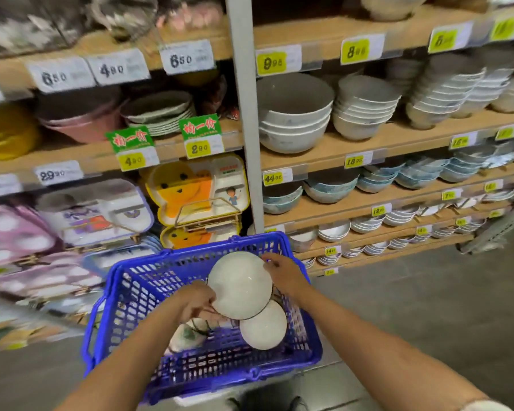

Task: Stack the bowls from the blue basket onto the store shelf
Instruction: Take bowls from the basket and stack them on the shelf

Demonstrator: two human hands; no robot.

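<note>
A blue plastic basket [125, 295] stands on the floor in front of me. Both my hands hold a white bowl [239, 284] with a dark rim, lifted above the basket. My left hand [195, 301] pinches its near left rim; my right hand [281, 269] grips its far right rim. A second white bowl [264, 326] lies in the basket below it. A third bowl [186, 336] with a green pattern lies partly hidden under my left wrist. The wooden store shelf [368, 146] with stacked white bowls [294, 120] rises at upper right.
A grey upright post [245, 114] splits the shelving. Left of it are plates, pink bowls and children's divided trays [196, 188]. Lower right shelves carry blue-patterned bowls [330, 188] and small dishes. Grey floor [428, 307] stretches to the right of the basket. My shoes show at the bottom edge.
</note>
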